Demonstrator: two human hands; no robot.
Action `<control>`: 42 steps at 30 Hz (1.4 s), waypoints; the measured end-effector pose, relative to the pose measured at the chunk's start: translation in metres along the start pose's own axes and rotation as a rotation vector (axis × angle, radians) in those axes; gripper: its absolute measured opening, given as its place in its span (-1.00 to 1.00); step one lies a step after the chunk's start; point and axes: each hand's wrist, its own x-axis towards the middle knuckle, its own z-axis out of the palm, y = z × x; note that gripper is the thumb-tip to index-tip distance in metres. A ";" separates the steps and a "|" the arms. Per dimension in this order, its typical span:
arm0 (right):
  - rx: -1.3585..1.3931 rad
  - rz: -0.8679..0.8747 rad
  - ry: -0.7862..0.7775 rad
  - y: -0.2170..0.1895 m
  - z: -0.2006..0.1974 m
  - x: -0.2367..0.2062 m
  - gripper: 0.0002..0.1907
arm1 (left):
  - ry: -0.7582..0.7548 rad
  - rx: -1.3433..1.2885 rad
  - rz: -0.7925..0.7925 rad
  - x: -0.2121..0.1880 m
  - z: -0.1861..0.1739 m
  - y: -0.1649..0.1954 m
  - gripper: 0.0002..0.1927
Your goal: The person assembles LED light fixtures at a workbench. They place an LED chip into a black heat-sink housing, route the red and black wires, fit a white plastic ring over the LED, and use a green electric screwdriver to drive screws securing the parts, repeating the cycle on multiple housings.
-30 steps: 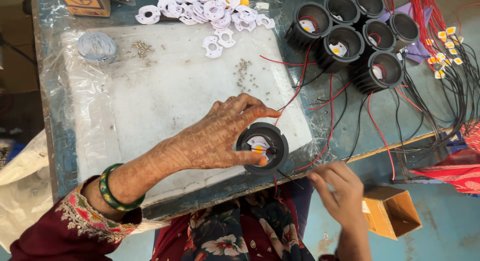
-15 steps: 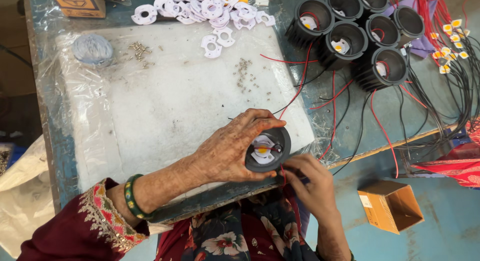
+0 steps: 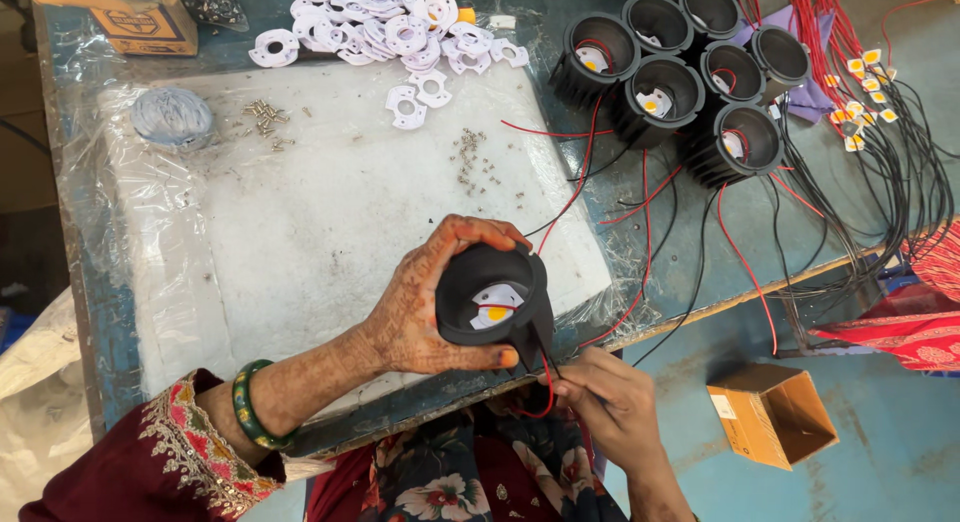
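Note:
My left hand [image 3: 425,302] grips a black round lamp housing [image 3: 492,300] at the near edge of the white foam pad [image 3: 300,212], tilted so its open mouth faces me. Inside it sits a white plate with a yellow chip. Just below the housing, my right hand [image 3: 605,402] pinches the red and black wires [image 3: 545,377] that come out of it. A green bangle is on my left wrist.
Several finished black housings [image 3: 690,72] with red and black leads stand at the back right. White ring plates [image 3: 390,27] lie in a heap at the back, small screws [image 3: 470,157] are scattered on the pad. A cardboard box [image 3: 770,412] sits on the blue floor.
My left hand has lifted and tilted the housing off the pad toward me. My right hand has come up from below and taken hold of its wires.

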 end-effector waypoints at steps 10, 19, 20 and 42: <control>-0.138 0.071 -0.230 0.006 -0.005 -0.019 -0.83 | -0.273 0.417 0.005 0.010 0.000 0.015 -0.17; -0.082 -0.081 0.000 -0.010 0.009 0.021 0.24 | -0.417 0.545 0.060 0.007 0.013 0.023 -0.09; 0.038 -0.072 -0.011 -0.010 0.020 0.027 0.32 | -0.404 0.515 0.096 0.008 0.010 0.024 -0.07; -0.029 -0.222 0.133 -0.005 0.057 0.068 0.03 | -0.368 0.982 0.162 0.001 -0.007 0.009 -0.72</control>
